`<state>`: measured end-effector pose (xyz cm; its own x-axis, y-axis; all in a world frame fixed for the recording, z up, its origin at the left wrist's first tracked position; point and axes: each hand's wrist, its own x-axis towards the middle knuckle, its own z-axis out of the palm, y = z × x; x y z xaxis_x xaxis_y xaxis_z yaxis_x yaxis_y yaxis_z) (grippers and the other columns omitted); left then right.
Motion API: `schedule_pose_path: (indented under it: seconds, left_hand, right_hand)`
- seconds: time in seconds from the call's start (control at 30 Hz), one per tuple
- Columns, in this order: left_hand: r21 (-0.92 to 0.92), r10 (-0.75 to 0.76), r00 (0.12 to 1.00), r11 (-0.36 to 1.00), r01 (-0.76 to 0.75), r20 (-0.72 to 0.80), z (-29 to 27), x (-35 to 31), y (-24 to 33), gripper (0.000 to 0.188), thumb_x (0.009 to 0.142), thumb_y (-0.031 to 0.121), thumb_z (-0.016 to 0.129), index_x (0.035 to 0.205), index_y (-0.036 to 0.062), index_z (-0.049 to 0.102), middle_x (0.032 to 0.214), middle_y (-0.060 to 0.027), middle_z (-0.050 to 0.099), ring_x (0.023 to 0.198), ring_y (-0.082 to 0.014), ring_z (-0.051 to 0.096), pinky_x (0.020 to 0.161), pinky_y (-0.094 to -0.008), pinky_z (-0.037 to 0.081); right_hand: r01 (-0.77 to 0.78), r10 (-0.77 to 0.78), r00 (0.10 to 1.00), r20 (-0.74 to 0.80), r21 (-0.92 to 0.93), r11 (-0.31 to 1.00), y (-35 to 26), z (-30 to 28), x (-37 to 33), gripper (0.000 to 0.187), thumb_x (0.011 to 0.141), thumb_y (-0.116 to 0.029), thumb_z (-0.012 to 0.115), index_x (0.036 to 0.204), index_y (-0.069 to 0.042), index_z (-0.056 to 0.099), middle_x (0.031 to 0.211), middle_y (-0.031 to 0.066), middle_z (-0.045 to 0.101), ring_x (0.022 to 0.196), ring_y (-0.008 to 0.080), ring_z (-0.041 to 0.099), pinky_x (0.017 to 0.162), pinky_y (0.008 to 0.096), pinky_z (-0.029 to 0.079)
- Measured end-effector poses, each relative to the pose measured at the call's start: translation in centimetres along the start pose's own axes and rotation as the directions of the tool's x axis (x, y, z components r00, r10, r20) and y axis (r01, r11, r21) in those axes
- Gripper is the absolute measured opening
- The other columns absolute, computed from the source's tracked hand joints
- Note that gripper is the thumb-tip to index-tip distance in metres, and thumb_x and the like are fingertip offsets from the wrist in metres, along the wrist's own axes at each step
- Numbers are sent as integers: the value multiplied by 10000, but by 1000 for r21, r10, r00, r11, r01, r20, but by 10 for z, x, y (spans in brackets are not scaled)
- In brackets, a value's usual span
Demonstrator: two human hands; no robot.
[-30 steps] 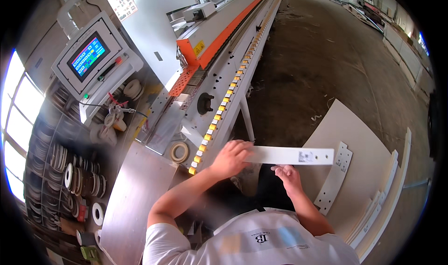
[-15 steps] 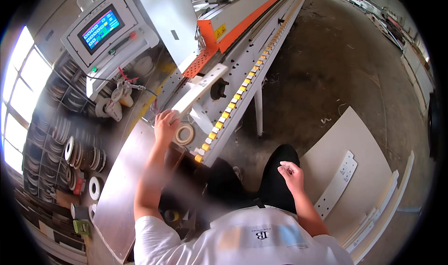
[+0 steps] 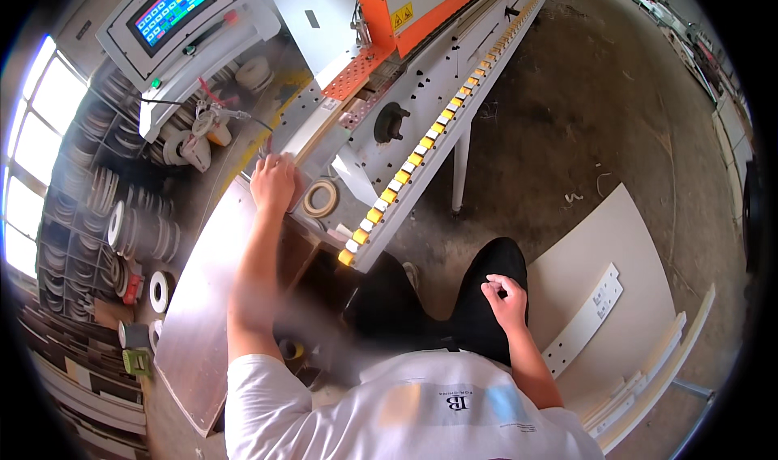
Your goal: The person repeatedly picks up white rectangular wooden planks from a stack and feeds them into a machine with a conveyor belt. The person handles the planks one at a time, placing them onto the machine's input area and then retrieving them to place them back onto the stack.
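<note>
The white strip (image 3: 314,128) now lies along the infeed of the machine (image 3: 432,95), left of centre in the upper half of the frame, its far end at the orange perforated plate (image 3: 354,72). Half a second ago it slanted higher, its far end beside the black knob (image 3: 392,123); a second ago it was held across the middle of the frame, in front of the body. The left hand (image 3: 274,183) has moved up and forward with it and sits at its near end, fingers close together; whether they pinch the strip or only press on it, I cannot tell. The right hand (image 3: 506,299) stays over the right knee, right of centre, fingers loosely curled with a gap at the thumb, with nothing visible in them.

Just right of the left hand lies a tape roll (image 3: 320,198). Beyond it, the rail of yellow and white rollers (image 3: 416,159) runs from lower centre to the upper right, marking the machine's edge. The tabletop (image 3: 203,298) at lower left borders the left forearm. Open floor (image 3: 592,111) spreads right of the rail, down to the broad panel (image 3: 571,273) at lower right, where a drilled white piece (image 3: 582,322) lies.
</note>
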<state>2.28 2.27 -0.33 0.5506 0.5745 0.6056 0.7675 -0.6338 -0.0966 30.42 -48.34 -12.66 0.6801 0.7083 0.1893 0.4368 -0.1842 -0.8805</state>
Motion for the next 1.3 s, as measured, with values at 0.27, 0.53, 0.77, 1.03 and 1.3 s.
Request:
schedule_pose_path:
  seconds: [0.27,0.53,0.77,1.03,1.3]
  left_hand:
    - [-16,-14,1000,1000,14,23,29,35,22,185,911,224,674,1070,160,745,1085,-56,717,1024,-322,675,872,-454,567]
    - [11,-69,991,998,69,116,56,93,75,170,902,207,664,1030,130,745,1126,-61,718,1076,-330,656,885,-463,558]
    - [103,-68,974,994,47,215,89,137,101,275,927,345,698,1091,142,783,1249,-77,736,1185,-328,662,967,-465,541]
    - [48,25,1000,999,-25,-3,91,98,57,465,1011,415,645,1380,136,687,1376,-87,689,1286,-337,614,1062,-482,507]
    - [-67,26,998,998,-22,61,77,80,57,439,1015,368,649,1386,136,672,1417,-65,656,1301,-338,591,1087,-468,484]
  right_hand:
    - [-11,12,1000,28,-40,999,0,2,5,234,948,-201,824,1065,-4,776,851,77,751,766,169,716,747,307,576]
    - [-19,19,1000,-10,-38,999,5,3,7,211,922,-187,842,1048,-28,785,810,59,743,741,159,704,731,300,568]
    - [-33,29,994,-106,-33,999,5,3,5,201,887,-222,877,1021,-88,807,775,29,736,689,144,688,664,292,557]
    - [-40,36,967,-251,-12,999,13,-5,-2,233,932,-321,828,1050,-120,808,858,69,759,809,236,733,734,369,576]
    - [-503,126,807,-578,-559,660,114,-117,-65,476,945,-392,772,1302,-81,731,1315,136,725,1233,345,656,1060,492,507]
